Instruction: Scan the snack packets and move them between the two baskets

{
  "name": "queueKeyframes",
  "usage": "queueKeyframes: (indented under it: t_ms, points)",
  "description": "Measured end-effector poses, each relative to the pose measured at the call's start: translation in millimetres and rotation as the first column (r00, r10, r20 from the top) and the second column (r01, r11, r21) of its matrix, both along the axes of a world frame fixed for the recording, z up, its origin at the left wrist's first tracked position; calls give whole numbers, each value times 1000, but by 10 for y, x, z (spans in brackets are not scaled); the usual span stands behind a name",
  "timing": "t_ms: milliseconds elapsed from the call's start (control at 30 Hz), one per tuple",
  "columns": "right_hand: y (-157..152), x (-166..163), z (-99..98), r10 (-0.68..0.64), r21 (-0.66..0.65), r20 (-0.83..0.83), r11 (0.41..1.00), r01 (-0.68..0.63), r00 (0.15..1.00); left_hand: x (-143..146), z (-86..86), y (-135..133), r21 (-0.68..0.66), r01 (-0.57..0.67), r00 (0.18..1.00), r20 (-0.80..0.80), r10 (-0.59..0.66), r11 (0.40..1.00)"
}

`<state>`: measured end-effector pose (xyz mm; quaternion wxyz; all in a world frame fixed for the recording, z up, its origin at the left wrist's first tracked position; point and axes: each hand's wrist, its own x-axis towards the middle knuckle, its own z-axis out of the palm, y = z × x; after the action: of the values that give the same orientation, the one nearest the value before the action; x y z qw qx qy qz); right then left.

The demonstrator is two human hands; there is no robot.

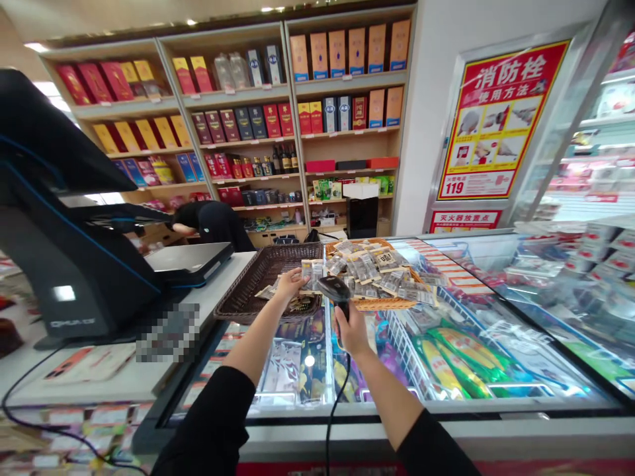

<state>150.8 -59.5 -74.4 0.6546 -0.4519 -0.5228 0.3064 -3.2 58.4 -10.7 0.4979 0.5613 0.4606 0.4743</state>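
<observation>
Glass tops one chest freezer in front; at its left, a white worktop carries one checkout terminal. The right hand has its fingers wrapped around one barcode scanner. The left hand pinches one small packet just beside the scanner's head, over the right side of a brown wicker basket. Two baskets rest on the freezer: the brown one, with some packets, and an orange one, heaped with too many to count. Farther, one person bends before three bays of shelves.
</observation>
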Motion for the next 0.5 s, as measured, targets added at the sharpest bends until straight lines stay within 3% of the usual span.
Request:
queueKeyframes:
  t_ms: [100,200,500]
  points:
    - [-26,-12,-26,22,-13,120,1000,-20,993,-63,-144,38,97,-83,991,117,72,992]
    - [-46,-20,-26,24,-13,158,1000,-22,987,-56,-179,49,158,-139,982,149,116,977]
    - [-72,-28,-21,-10,42,183,999,3,983,-80,-218,47,139,-202,969,171,178,969]
